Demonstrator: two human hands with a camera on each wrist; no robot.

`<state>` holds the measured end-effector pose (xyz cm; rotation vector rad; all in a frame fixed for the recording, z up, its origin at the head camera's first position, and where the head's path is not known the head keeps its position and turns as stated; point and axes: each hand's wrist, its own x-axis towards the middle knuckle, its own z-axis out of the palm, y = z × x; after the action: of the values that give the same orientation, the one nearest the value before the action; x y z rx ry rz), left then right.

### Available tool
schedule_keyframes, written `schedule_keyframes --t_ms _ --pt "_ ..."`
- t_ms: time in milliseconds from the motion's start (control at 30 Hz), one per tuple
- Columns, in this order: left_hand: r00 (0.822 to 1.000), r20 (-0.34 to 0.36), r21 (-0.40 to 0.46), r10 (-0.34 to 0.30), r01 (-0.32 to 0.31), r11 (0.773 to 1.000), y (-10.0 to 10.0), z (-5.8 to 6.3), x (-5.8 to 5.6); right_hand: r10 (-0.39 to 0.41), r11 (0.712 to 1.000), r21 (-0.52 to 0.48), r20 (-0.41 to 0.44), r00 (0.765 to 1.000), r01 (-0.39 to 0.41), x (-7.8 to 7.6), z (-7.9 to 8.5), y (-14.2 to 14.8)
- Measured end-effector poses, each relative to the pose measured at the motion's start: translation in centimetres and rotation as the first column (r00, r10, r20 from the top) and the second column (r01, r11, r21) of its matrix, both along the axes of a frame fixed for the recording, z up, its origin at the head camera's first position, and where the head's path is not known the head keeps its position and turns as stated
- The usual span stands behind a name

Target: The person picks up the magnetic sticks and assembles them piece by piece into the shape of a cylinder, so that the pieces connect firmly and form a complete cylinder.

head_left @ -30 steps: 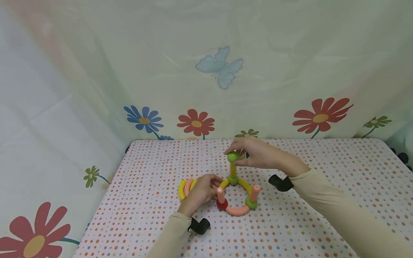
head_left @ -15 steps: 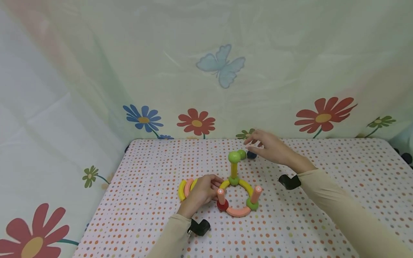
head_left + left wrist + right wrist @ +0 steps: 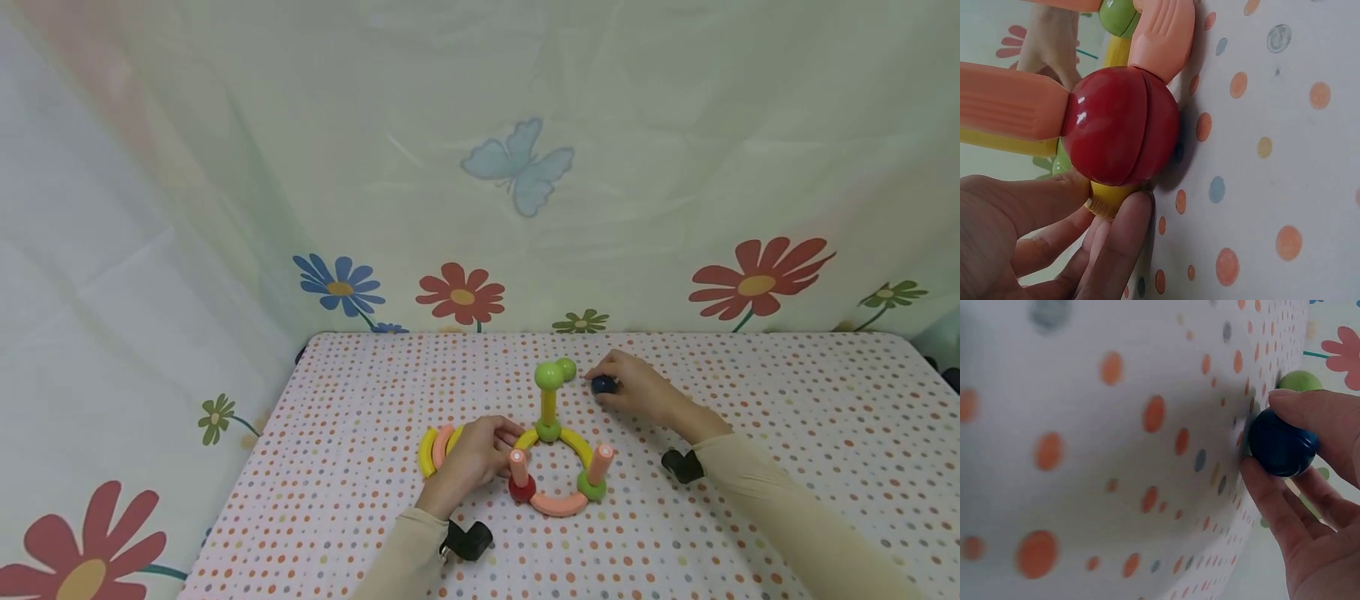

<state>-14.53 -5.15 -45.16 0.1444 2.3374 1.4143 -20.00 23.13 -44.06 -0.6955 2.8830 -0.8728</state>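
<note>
A ring of curved sticks and balls lies on the table, with a red ball (image 3: pixel 522 490) at its near left and a green ball (image 3: pixel 592 487) at its near right. Salmon pegs stand in both. At the back, a yellow stick (image 3: pixel 548 407) rises upright, topped by a light green ball (image 3: pixel 548 376). My left hand (image 3: pixel 480 454) pinches the yellow curved stick (image 3: pixel 1110 199) beside the red ball, thumb and fingers on either side. Off to the right, my right hand (image 3: pixel 637 390) holds a dark blue ball (image 3: pixel 1282 444) between thumb and fingers, close to the tabletop.
Another green ball (image 3: pixel 567 368) sits behind the upright stick. Several loose curved sticks (image 3: pixel 437 450), yellow and salmon, lie left of my left hand, which partly covers them. A printed curtain (image 3: pixel 517 250) hangs along the table's back edge.
My right hand has left the green ball atop the upright stick, moved right and taken hold of the dark blue ball. The left hand stays at the ring.
</note>
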Motion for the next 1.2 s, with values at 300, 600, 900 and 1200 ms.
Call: schedule_keyframes --t_ms 300,600,900,1200 --pt "0.999 -0.036 0.004 -0.009 0.009 1.000 -0.1 -0.2 0.2 -0.071 0.997 0.015 -0.043 0.997 0.072 3.6 -0.3 1.6" --pt "1.000 -0.015 -0.013 0.007 -0.007 1.000 0.1 0.1 0.1 -0.101 0.989 -0.110 -0.029 0.995 0.097 6.0 1.5 3.0" --pt "0.999 0.003 -0.024 0.039 -0.039 0.999 0.3 0.2 0.1 -0.120 0.968 -0.237 -0.150 0.981 0.082 8.3 5.0 1.6" --pt "1.000 -0.004 -0.040 0.030 -0.030 0.999 0.4 0.1 0.1 -0.037 0.948 -0.317 -0.219 0.975 -0.036 10.8 7.6 -0.7"
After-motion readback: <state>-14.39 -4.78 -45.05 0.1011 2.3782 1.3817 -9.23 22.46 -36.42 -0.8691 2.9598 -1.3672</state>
